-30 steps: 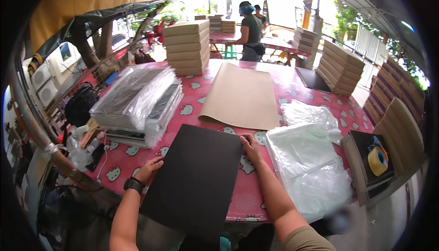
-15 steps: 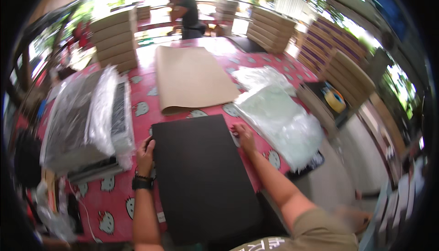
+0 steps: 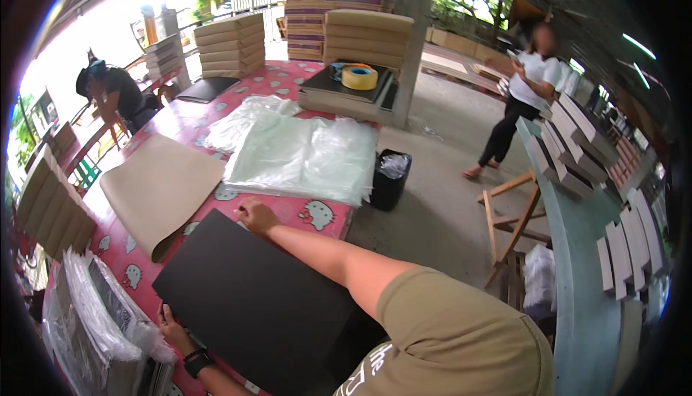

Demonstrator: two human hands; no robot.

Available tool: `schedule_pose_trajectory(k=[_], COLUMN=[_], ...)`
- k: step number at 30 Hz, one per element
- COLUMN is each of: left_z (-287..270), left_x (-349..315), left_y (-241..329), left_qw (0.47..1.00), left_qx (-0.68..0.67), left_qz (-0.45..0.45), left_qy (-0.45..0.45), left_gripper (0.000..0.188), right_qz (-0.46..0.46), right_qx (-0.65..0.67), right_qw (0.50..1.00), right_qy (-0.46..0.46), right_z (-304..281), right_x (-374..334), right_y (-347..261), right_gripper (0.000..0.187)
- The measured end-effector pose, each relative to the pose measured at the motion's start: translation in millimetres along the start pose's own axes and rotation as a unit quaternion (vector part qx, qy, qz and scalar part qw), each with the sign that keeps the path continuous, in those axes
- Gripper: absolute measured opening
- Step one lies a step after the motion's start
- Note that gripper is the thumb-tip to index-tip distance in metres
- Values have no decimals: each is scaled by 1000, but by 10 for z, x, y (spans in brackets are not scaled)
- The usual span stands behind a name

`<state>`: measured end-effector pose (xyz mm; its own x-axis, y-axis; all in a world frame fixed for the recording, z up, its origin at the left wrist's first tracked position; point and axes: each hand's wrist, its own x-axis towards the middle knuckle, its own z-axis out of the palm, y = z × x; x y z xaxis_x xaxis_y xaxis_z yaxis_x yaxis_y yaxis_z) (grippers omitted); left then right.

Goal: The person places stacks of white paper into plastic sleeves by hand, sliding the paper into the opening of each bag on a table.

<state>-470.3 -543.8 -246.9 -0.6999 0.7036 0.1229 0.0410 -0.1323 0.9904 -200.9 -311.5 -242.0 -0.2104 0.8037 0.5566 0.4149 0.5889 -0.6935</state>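
A large flat black board (image 3: 252, 295) lies before me on a pink patterned tablecloth (image 3: 135, 275). My left hand (image 3: 174, 327), with a dark band on its wrist, grips the board's left edge; its fingertips show on top. Close to the board's far right edge is my right hand (image 3: 257, 217), its fingers curled in. What that hand holds, if anything, is hidden. Just beyond it lies a stack of clear plastic bags (image 3: 299, 158). A sheet of brown paper (image 3: 162, 187), folded over at its near end, rests beyond the board.
Plastic-wrapped flat pieces (image 3: 101, 317) are stacked at the near left. Yellow tape (image 3: 359, 77) sits on a box at the far side. A black bin (image 3: 391, 180) stands beside the table. At right is a blue-green bench (image 3: 569, 252); a person in white (image 3: 530, 86) stands behind it.
My view has swung to the right, bringing the bench and the person in white into sight. Both hands stay by the black board, which appears more slanted.
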Motion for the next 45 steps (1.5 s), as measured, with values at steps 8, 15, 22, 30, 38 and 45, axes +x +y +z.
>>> schedule_pose_trajectory(k=[8, 15, 22, 30, 38, 45], left_z=[-44, -84, -179, -27, -42, -13], left_x=[66, 161, 282, 62, 15, -122], left_y=[-66, -109, -350, -119, -34, 165], left_qw=[991, 994, 993, 993, 992, 998], left_qx=[108, 74, 65, 75, 92, -26], left_qz=[73, 70, 90, 83, 78, 47], left_qy=[21, 27, 27, 26, 23, -23], left_gripper=[33, 28, 27, 31, 30, 31], right_qz=[6, 5, -20, -20, -21, -7], right_qx=[-111, -59, -53, -65, -99, -96], right_qw=[991, 994, 996, 995, 990, 991], right_qy=[-76, -89, -65, -74, -96, -97], right_z=[-107, -93, -44, -85, -89, -133], right_x=[3, -1, 36, 16, 45, 23], right_y=[-122, -72, -11, -16, -38, -100], right_gripper=[26, 24, 19, 20, 23, 24])
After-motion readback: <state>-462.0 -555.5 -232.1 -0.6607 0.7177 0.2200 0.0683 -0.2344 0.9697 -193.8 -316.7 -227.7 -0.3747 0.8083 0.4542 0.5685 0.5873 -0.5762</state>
